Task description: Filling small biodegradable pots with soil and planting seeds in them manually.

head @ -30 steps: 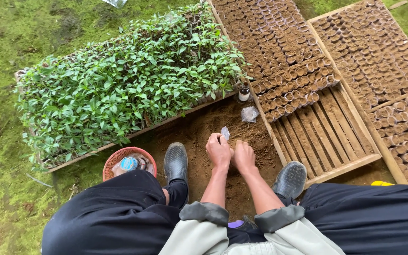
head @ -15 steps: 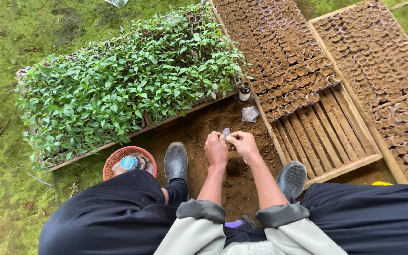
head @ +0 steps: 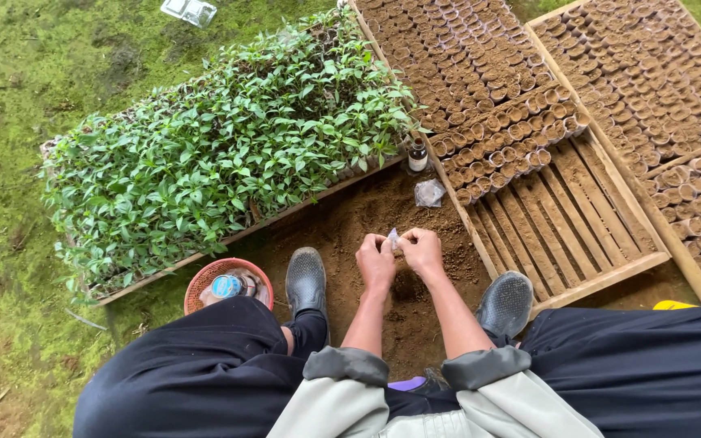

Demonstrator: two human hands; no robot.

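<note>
Both hands, left hand and right hand, pinch a small clear plastic bag in a narrow grip above the soil pile.

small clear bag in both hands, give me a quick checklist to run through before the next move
1. Small clear bag pinched by left hand and right hand: ok.
2. Bag mouth open: cannot tell, too small.
3. Loose soil within reach under the hands: ok.
4. Free space on the wooden slatted tray beside the filled soil pots: ok, the near half is bare.
5. Right shoe off the tray: not ok, it looks to be at the tray's corner.
6. Small dark bottle upright by the seedling tray: ok.
</note>
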